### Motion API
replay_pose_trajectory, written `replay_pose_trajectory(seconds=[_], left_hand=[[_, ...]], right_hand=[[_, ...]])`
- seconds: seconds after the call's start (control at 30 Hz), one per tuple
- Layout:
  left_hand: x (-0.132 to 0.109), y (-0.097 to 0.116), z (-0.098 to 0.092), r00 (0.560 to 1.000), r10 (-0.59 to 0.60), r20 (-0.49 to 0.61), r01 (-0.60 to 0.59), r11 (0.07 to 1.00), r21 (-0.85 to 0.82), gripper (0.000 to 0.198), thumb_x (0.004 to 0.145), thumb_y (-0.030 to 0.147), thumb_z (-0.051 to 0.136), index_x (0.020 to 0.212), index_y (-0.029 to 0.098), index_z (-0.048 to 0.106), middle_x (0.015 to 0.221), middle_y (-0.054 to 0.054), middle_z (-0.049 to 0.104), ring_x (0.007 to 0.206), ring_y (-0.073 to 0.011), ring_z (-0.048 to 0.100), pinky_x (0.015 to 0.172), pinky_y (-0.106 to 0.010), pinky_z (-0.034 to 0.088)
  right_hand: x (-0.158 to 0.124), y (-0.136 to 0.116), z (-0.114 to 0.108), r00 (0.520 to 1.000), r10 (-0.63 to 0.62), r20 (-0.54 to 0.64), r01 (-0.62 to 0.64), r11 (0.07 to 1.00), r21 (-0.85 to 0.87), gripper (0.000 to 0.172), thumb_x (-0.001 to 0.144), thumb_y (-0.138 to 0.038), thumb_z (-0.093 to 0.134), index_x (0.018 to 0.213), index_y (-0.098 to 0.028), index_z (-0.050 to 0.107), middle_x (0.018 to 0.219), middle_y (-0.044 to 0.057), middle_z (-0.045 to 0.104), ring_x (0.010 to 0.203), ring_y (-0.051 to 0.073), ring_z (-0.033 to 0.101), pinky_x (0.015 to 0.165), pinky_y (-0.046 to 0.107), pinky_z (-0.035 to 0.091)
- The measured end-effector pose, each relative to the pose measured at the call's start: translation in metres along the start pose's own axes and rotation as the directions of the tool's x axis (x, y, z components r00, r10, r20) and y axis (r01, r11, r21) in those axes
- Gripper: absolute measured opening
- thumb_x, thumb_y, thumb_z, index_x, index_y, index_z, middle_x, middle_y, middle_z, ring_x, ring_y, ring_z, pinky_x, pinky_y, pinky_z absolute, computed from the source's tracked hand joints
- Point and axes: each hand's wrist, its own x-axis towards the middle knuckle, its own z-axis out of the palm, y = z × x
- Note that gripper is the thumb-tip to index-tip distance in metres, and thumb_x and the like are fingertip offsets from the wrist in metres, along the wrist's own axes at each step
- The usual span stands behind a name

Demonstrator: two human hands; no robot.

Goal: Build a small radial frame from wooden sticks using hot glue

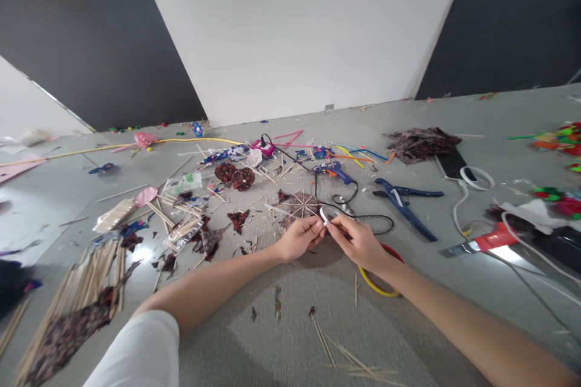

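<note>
- Head view: left hand (297, 237) and right hand (358, 242) meet at the frame's centre, fingertips of both pinched narrowly on a small white strip (325, 216).
- Just beyond the strip, at 12 o'clock, lies a wheel of toothpicks (299, 204) on the grey table (281, 338).
- Blue pliers (406, 201) lie at 2 o'clock from the hands; a blue glue gun (334, 171) at 12; a bundle of wooden sticks (86, 275) at 8.

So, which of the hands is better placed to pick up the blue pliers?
The right hand. The blue pliers lie on its side, while the left hand would have to cross over it.
</note>
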Motion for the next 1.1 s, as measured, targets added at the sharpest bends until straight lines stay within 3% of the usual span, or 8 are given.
replay_pose_trajectory(seconds=[0.3, 0.67, 1.1], left_hand=[[0.0005, -0.0049, -0.0013, 1.000, 0.011, -0.020, -0.012, 0.999, -0.046, 0.055, 0.094, 0.071, 0.061, 0.093, 0.017, 0.056, 0.059, 0.009, 0.037, 0.049, -0.0067, 0.028, 0.047, -0.021, 0.025], [0.0007, 0.0040, 0.0030, 0.995, -0.027, -0.092, 0.017, 0.993, -0.114, 0.057, 0.087, 0.071, 0.072, 0.093, 0.016, 0.057, 0.056, 0.010, 0.038, 0.047, -0.0052, 0.029, 0.047, -0.019, 0.022], [-0.0003, 0.0030, 0.0029, 0.987, 0.006, -0.160, -0.031, 0.987, -0.155, 0.052, 0.088, 0.062, 0.076, 0.108, 0.018, 0.058, 0.063, 0.010, 0.042, 0.047, -0.0051, 0.032, 0.046, -0.019, 0.022]], right_hand=[[0.0002, 0.0002, 0.0003, 1.000, 0.008, -0.007, -0.008, 1.000, -0.007, 0.027, 0.110, -0.041, 0.050, 0.092, -0.024, 0.059, 0.075, -0.002, 0.065, 0.063, 0.014, 0.058, 0.062, 0.027, 0.041], [-0.0001, 0.0006, 0.0007, 0.999, 0.023, -0.040, -0.023, 1.000, -0.015, 0.029, 0.109, -0.043, 0.050, 0.089, -0.024, 0.059, 0.072, -0.002, 0.062, 0.060, 0.013, 0.054, 0.059, 0.027, 0.040], [0.0018, -0.0025, -0.0006, 0.997, 0.028, -0.069, -0.030, 0.999, -0.031, 0.032, 0.109, -0.045, 0.049, 0.088, -0.024, 0.058, 0.069, -0.003, 0.063, 0.057, 0.013, 0.054, 0.057, 0.026, 0.040]])
